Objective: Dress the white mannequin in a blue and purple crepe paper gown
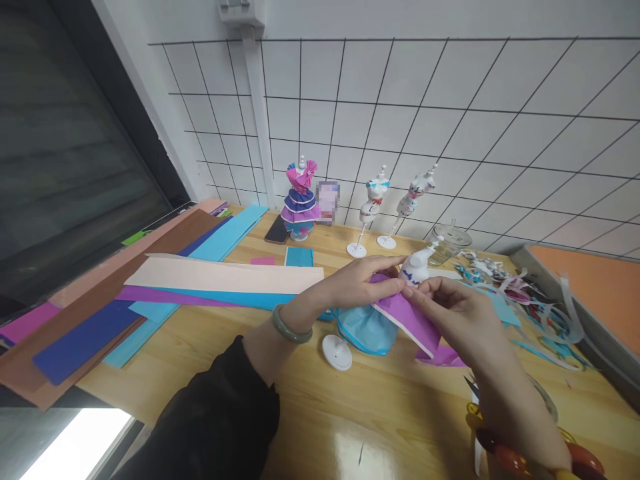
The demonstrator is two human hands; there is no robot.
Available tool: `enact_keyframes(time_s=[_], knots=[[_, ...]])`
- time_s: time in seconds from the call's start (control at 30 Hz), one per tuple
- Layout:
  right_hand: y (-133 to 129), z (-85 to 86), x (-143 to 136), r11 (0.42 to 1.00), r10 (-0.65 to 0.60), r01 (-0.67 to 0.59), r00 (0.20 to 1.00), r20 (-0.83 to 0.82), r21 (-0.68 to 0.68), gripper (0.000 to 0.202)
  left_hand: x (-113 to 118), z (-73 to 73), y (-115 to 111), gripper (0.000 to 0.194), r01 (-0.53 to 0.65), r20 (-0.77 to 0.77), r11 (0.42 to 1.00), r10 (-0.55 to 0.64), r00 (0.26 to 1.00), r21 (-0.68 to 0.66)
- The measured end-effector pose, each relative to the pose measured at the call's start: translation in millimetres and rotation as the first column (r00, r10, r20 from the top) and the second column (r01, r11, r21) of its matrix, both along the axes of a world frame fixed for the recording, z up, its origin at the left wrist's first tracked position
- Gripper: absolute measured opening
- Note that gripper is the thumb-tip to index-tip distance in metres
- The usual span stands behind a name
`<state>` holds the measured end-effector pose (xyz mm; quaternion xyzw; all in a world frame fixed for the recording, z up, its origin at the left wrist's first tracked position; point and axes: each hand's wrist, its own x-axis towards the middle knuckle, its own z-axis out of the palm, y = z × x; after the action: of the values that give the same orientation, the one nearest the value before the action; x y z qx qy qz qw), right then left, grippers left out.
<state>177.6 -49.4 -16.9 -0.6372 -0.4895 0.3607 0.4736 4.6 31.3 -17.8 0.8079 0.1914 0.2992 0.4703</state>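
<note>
**Purple strip pinched at a small mannequin's waist, a clear lidded cup just behind**

Set a clock face on the held mannequin [417, 265], with twelve toward the tiled wall [320, 80]. The mannequin tilts toward one, a light blue skirt [367, 328] hanging toward seven. The left hand [364, 281] comes in from eight, fingers and thumb closed on a white-edged purple strip [407, 319] at the waist. The right hand [459, 312], on the four o'clock side, pinches the same strip between thumb and fingers close by.

The cup [454, 241] stands near one, see-through, with a lid and what looks like a straw; I cannot tell what it contains. Cut scraps [537, 300] lie loose on the table [350, 420] toward three. Beyond them is a grey-rimmed orange surface [595, 293]; whether it is a tray I cannot tell.

A white round base [337, 353] lies between seven and eight. Long coloured sheets [225, 275] spread out toward nine. A dressed mannequin [300, 208] stands at ten, a phone [276, 231] just beside it, and two undressed mannequins [371, 200] stand at eleven and twelve.
</note>
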Motion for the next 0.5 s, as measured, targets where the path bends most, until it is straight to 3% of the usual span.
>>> enact_keyframes(time_s=[0.3,0.5], knots=[[2.0,-4.5,3.7,0.998,0.068,-0.069,0.997,-0.037,-0.004,0.044,2.4,-9.2,5.0,0.059,-0.015,0.089,0.991,0.028,0.996,-0.135],[4.4,-8.5,6.4,0.989,0.146,-0.145,0.988,0.041,-0.030,0.042,2.8,-11.7,5.6,0.065,-0.042,0.076,0.966,0.063,0.995,-0.256]])
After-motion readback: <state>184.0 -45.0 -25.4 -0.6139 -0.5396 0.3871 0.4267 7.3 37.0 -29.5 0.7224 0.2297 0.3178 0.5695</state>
